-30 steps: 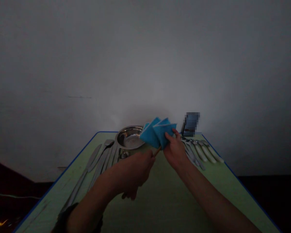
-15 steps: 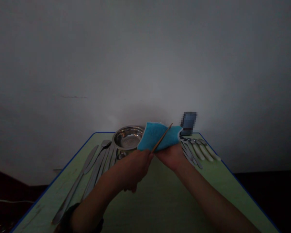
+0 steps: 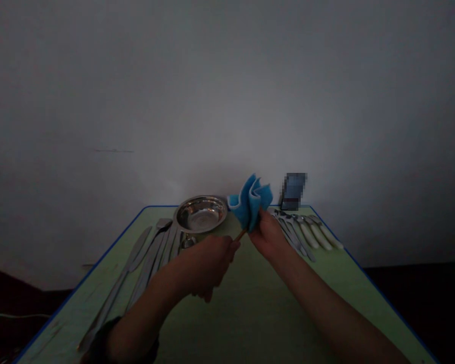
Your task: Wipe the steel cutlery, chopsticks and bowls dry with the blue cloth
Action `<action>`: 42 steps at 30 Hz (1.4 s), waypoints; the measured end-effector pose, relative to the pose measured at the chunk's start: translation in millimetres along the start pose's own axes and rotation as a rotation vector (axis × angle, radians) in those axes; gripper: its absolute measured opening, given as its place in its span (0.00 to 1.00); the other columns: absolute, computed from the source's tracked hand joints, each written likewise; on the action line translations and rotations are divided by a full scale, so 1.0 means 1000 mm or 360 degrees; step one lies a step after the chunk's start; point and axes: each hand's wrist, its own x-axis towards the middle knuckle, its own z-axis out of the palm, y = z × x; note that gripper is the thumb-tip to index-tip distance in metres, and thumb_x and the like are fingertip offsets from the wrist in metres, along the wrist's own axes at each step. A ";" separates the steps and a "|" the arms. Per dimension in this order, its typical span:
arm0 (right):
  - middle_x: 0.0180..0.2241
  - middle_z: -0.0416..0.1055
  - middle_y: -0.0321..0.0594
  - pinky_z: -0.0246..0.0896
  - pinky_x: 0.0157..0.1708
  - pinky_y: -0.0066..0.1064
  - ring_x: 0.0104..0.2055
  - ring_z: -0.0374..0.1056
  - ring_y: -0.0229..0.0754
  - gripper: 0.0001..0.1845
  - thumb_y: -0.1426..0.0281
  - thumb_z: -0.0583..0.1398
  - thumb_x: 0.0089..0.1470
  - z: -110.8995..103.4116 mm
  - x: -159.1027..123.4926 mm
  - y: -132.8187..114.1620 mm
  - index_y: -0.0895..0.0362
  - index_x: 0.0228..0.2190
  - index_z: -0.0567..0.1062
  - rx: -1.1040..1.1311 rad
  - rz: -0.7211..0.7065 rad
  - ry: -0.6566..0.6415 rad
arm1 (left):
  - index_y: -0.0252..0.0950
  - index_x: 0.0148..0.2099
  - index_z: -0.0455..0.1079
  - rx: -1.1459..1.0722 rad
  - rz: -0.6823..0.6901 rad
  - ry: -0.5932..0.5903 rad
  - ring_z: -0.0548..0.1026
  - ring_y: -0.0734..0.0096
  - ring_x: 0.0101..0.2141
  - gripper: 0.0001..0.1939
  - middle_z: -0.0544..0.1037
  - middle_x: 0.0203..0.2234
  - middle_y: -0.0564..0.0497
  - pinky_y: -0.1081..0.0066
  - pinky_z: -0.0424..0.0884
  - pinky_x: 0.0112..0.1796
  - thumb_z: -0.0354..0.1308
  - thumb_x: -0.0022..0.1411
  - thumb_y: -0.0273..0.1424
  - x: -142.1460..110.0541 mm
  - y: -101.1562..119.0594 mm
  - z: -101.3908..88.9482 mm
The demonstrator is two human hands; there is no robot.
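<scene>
My left hand [image 3: 214, 260] is closed round a thin brown stick that looks like a chopstick [image 3: 241, 235]; only a short length of it shows between my hands. A blue cloth [image 3: 247, 205] with a pale edge is bunched in folds around the stick's far part, which it hides. My right hand [image 3: 268, 233] squeezes the cloth from the right and below, so its folds stand up above my fingers. Both hands are held over the middle of the table.
On the green table [image 3: 265, 308] a steel bowl [image 3: 180, 222] stands at the back left. Long metal utensils [image 3: 136, 258] lie along the left. Spoons with pale handles [image 3: 320, 236] and metal forks [image 3: 298, 235] lie at the right. A blurred dark upright object [image 3: 293, 191] stands behind them, near the wall.
The cloth lay spread flat over my right palm with the stick across it. My right hand has closed, gathering the cloth round the stick. My left hand has hardly moved.
</scene>
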 end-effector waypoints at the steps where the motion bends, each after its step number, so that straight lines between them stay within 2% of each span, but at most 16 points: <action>1: 0.25 0.76 0.33 0.68 0.31 0.25 0.28 0.71 0.33 0.07 0.72 0.56 0.54 -0.002 0.002 0.000 0.57 0.28 0.74 -0.0016 -0.0062 0.0005 | 0.33 0.39 0.60 -0.0012 -0.0006 0.0012 0.71 0.71 0.13 0.24 0.71 0.19 0.50 0.78 0.61 0.12 0.30 0.65 0.43 0.001 -0.001 0.001; 4: 0.16 0.70 0.26 0.58 0.17 0.21 0.17 0.63 0.30 0.08 0.73 0.55 0.53 -0.009 0.008 -0.007 0.55 0.23 0.69 0.0015 -0.0214 0.0117 | 0.34 0.36 0.61 -0.0006 0.0056 -0.0024 0.70 0.73 0.14 0.22 0.69 0.17 0.53 0.78 0.63 0.14 0.34 0.64 0.44 0.000 -0.007 -0.001; 7: 0.13 0.64 0.26 0.48 0.10 0.21 0.12 0.55 0.30 0.13 0.71 0.52 0.55 -0.013 0.014 -0.025 0.55 0.20 0.65 0.0076 -0.0227 0.0194 | 0.36 0.35 0.63 0.0038 0.0170 -0.0041 0.69 0.75 0.15 0.21 0.68 0.18 0.55 0.78 0.62 0.15 0.36 0.64 0.44 -0.005 -0.011 -0.007; 10: 0.14 0.67 0.28 0.50 0.11 0.23 0.13 0.58 0.33 0.16 0.66 0.48 0.57 -0.014 0.017 -0.042 0.54 0.20 0.65 0.0121 -0.0181 0.0172 | 0.36 0.32 0.65 0.0126 0.0194 -0.0045 0.67 0.76 0.17 0.22 0.68 0.21 0.53 0.78 0.61 0.16 0.37 0.64 0.45 -0.014 -0.011 -0.013; 13: 0.18 0.71 0.29 0.55 0.14 0.25 0.16 0.62 0.35 0.18 0.68 0.45 0.59 -0.014 0.019 -0.051 0.53 0.22 0.67 0.0087 -0.0198 0.0247 | 0.35 0.30 0.64 0.0084 0.0109 -0.0181 0.67 0.76 0.17 0.24 0.67 0.19 0.54 0.77 0.61 0.17 0.37 0.63 0.47 -0.022 -0.005 -0.017; 15: 0.19 0.72 0.29 0.58 0.17 0.24 0.18 0.64 0.33 0.14 0.72 0.47 0.57 -0.014 0.020 -0.050 0.54 0.24 0.69 0.0018 -0.0234 0.0251 | 0.35 0.30 0.63 0.0010 0.0075 -0.0247 0.66 0.76 0.17 0.25 0.65 0.17 0.55 0.77 0.62 0.18 0.37 0.62 0.49 -0.024 -0.002 -0.019; 18: 0.23 0.74 0.28 0.64 0.25 0.24 0.24 0.69 0.32 0.09 0.80 0.55 0.50 -0.015 0.019 -0.042 0.54 0.29 0.70 -0.0068 -0.0270 0.0200 | 0.35 0.30 0.61 -0.0036 0.0012 -0.0229 0.68 0.75 0.16 0.24 0.65 0.16 0.55 0.77 0.62 0.18 0.36 0.62 0.48 -0.023 -0.003 -0.020; 22: 0.28 0.76 0.29 0.68 0.33 0.30 0.30 0.72 0.35 0.19 0.83 0.62 0.41 -0.017 0.017 -0.036 0.54 0.35 0.70 -0.0179 -0.0271 0.0143 | 0.36 0.31 0.59 -0.0019 -0.0038 -0.0120 0.70 0.73 0.17 0.21 0.66 0.18 0.54 0.77 0.62 0.17 0.37 0.63 0.47 -0.022 -0.011 -0.022; 24: 0.26 0.75 0.29 0.69 0.32 0.30 0.28 0.72 0.36 0.19 0.83 0.63 0.39 -0.018 0.017 -0.036 0.55 0.34 0.71 -0.0231 -0.0247 0.0175 | 0.36 0.31 0.59 -0.0041 -0.0029 -0.0123 0.70 0.73 0.17 0.21 0.67 0.18 0.54 0.77 0.62 0.17 0.37 0.63 0.46 -0.023 -0.012 -0.023; 28: 0.23 0.75 0.31 0.70 0.28 0.31 0.23 0.71 0.36 0.12 0.84 0.62 0.40 -0.016 0.015 -0.038 0.58 0.28 0.72 -0.0264 -0.0168 0.0217 | 0.35 0.31 0.59 -0.0088 -0.0001 -0.0163 0.68 0.76 0.14 0.22 0.65 0.15 0.57 0.78 0.62 0.16 0.36 0.63 0.47 -0.022 -0.010 -0.022; 30: 0.25 0.76 0.32 0.69 0.28 0.30 0.25 0.71 0.36 0.10 0.81 0.62 0.42 -0.014 0.013 -0.039 0.58 0.29 0.72 -0.0236 -0.0147 0.0182 | 0.36 0.31 0.59 -0.0097 -0.0013 -0.0186 0.67 0.76 0.13 0.21 0.64 0.13 0.57 0.78 0.61 0.15 0.35 0.64 0.46 -0.021 -0.008 -0.022; 32: 0.27 0.76 0.32 0.68 0.27 0.29 0.27 0.71 0.36 0.06 0.72 0.62 0.48 -0.012 0.010 -0.041 0.56 0.31 0.72 -0.0167 -0.0135 0.0153 | 0.36 0.31 0.59 -0.0108 -0.0026 -0.0175 0.66 0.77 0.12 0.20 0.64 0.14 0.57 0.79 0.60 0.14 0.35 0.64 0.45 -0.020 -0.008 -0.022; 34: 0.24 0.74 0.34 0.65 0.22 0.28 0.24 0.69 0.37 0.13 0.59 0.57 0.53 -0.011 0.008 -0.044 0.56 0.29 0.71 -0.0082 -0.0050 0.0092 | 0.36 0.31 0.58 -0.0127 -0.0019 -0.0136 0.66 0.78 0.12 0.19 0.65 0.15 0.57 0.79 0.59 0.14 0.36 0.64 0.44 -0.020 -0.010 -0.022; 36: 0.18 0.68 0.34 0.60 0.18 0.27 0.20 0.64 0.36 0.22 0.52 0.48 0.56 -0.012 0.007 -0.046 0.56 0.25 0.68 0.0006 0.0062 -0.0031 | 0.37 0.31 0.57 -0.0146 -0.0019 -0.0095 0.66 0.78 0.12 0.19 0.65 0.16 0.57 0.79 0.60 0.14 0.36 0.64 0.44 -0.019 -0.012 -0.022; 39: 0.15 0.61 0.30 0.53 0.15 0.24 0.16 0.57 0.31 0.19 0.60 0.47 0.58 -0.015 0.009 -0.046 0.57 0.22 0.65 0.0056 0.0155 -0.0188 | 0.37 0.31 0.57 -0.0123 -0.0050 -0.0069 0.66 0.76 0.12 0.19 0.65 0.15 0.57 0.79 0.61 0.13 0.35 0.65 0.43 -0.017 -0.015 -0.022; 42: 0.15 0.61 0.27 0.52 0.15 0.21 0.15 0.55 0.29 0.08 0.68 0.55 0.55 -0.018 0.012 -0.040 0.57 0.26 0.68 -0.0089 0.0167 -0.0051 | 0.37 0.31 0.56 -0.0091 -0.0048 -0.0053 0.67 0.75 0.13 0.19 0.64 0.13 0.57 0.78 0.62 0.13 0.35 0.65 0.43 -0.015 -0.017 -0.020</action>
